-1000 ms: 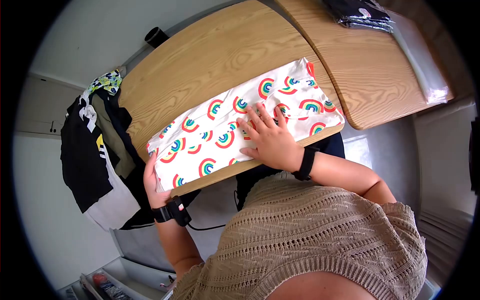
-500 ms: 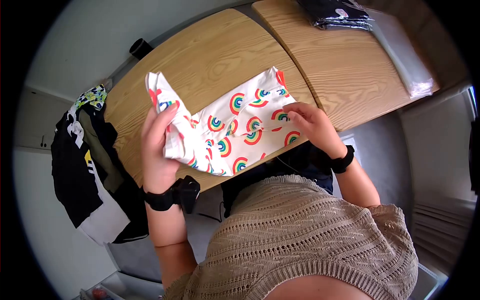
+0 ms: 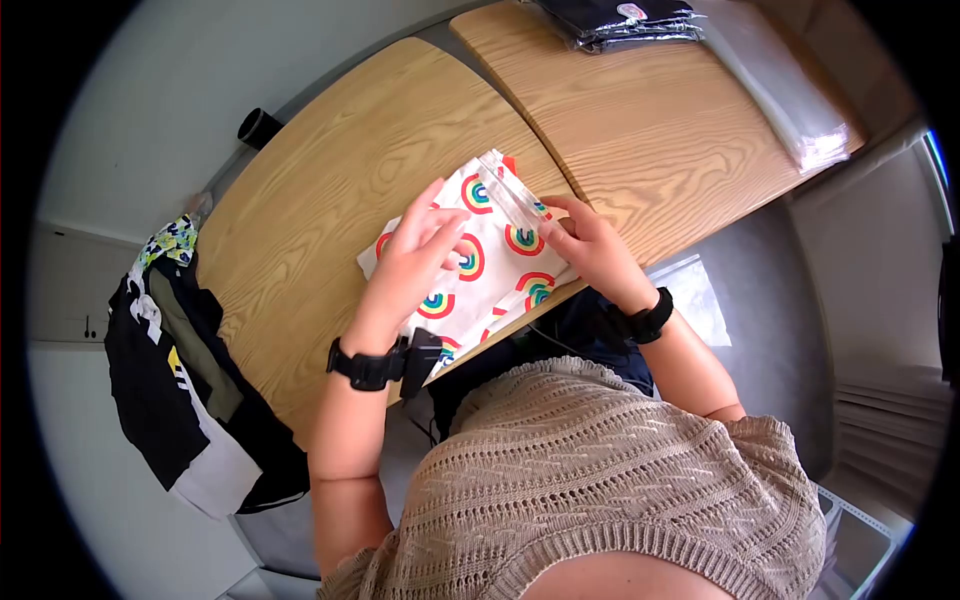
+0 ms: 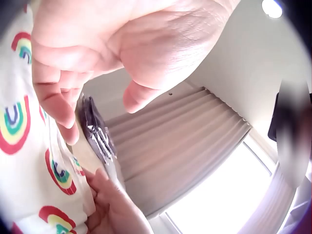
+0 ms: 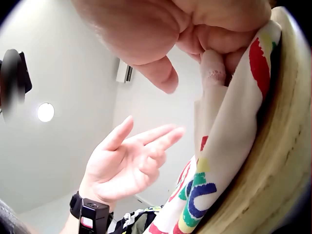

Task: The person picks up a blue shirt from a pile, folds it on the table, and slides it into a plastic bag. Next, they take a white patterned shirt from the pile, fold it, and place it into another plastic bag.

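Note:
A white garment with rainbow prints (image 3: pixel 480 270) lies folded into a compact shape at the table's front edge, a bit of red trim showing at its far corner. Over its left part hovers my left hand (image 3: pixel 405 270), fingers loosely bent and spread, holding nothing; the right wrist view shows its palm (image 5: pixel 126 168) apart from the cloth. At the garment's right edge is my right hand (image 3: pixel 600 255). Its fingers touch the folded layers (image 5: pixel 219 126), while the thumb (image 5: pixel 161 75) stands away from the fabric.
Dark folded clothes in clear plastic (image 3: pixel 625 20) and a stack of clear bags (image 3: pixel 780 90) lie on the adjoining table (image 3: pixel 650 130). Several garments (image 3: pixel 180 370) hang over the left edge of the near table (image 3: pixel 300 220). A black cylinder (image 3: pixel 258 128) is beyond its far left edge.
The left hand lifted the garment's left end, folded it over to the right and let go. The right hand moved from lying flat on the cloth to its right edge.

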Demonstrator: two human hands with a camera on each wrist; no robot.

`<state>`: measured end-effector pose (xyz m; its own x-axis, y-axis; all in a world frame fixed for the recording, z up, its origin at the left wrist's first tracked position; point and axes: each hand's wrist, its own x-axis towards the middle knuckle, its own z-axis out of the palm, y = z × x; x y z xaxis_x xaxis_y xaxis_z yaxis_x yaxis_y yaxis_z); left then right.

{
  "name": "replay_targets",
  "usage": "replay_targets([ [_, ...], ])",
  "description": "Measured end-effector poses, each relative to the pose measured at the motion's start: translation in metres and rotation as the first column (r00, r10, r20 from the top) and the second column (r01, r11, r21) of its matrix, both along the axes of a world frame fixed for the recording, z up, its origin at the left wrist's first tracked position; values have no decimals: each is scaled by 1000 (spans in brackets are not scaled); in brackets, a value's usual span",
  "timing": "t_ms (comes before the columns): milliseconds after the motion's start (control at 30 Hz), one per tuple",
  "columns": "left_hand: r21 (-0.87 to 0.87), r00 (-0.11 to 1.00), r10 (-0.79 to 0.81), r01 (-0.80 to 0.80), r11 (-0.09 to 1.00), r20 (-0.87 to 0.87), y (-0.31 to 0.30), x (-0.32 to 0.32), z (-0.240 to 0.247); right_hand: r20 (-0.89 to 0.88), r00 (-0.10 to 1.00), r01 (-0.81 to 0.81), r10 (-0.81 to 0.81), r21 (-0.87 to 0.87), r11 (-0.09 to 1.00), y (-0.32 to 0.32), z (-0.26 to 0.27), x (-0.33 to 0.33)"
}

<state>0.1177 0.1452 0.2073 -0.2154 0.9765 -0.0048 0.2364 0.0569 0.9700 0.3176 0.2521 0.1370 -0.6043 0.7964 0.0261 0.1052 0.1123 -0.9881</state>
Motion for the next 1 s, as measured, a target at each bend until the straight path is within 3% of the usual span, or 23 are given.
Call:
replay_targets([
  [33,37,999,6,-5,999,-31,-13,-14,-8,-66,998,13,-8,68,998,0,-4,-2],
  [100,138,962,123,-92,986,-244,-38,-25,-24,-113,994,16,-11,46,999,-4,-2,-4],
  [133,134,961,129,-98,986,-245,-51,-27,-30,-156,988,21,-17,28,999,-7,-1,-6],
  [200,192,731,197,-91,977,-653,-74,-29,-41,-173,984,33,-30,14,999,-9,-4,-6],
  [300,55,738,43,-7,998,-673,-94,-27,-56,-151,987,61,-57,22,998,-13,-10,-7],
  [367,54,714,41,-4,999,-699,-98,-23,-61,104,964,190,-243,364,912,-17,-9,-8],
  [400,50,683,32,6,999,-730,-98,-23,-61,105,965,188,-242,372,909,-19,-6,-9],
  [467,58,680,40,5,998,-732,-95,-27,-60,-55,979,160,-197,803,574,-26,2,-9],
  [500,56,675,38,4,998,-737,-93,-29,-58,10,993,62,-119,803,592,-32,8,-8],
  [533,62,680,44,2,998,-732,-89,-30,-51,114,983,-18,-142,838,546,-39,8,-9],
  [600,-43,552,-67,55,998,-831,-77,-35,-33,289,939,-166,-185,853,494,-47,-1,-11],
  [633,-34,556,-57,51,998,-829,-68,-37,-28,292,939,-171,-183,857,486,-49,-5,-13],
  [733,-196,536,-266,185,963,-801,-37,-49,-24,329,910,-196,-253,878,436,-50,-11,-14],
  [767,-188,538,-257,180,966,-803,-32,-53,-29,327,911,-199,-251,882,428,-51,-11,-14],
  [867,-381,410,-373,65,922,-832,-19,-45,-26,346,902,-205,-257,869,450,-51,-12,-14],
  [1000,-381,393,-364,37,924,-844,-17,-46,-28,352,901,-208,-253,863,460,-54,-13,-15],
])
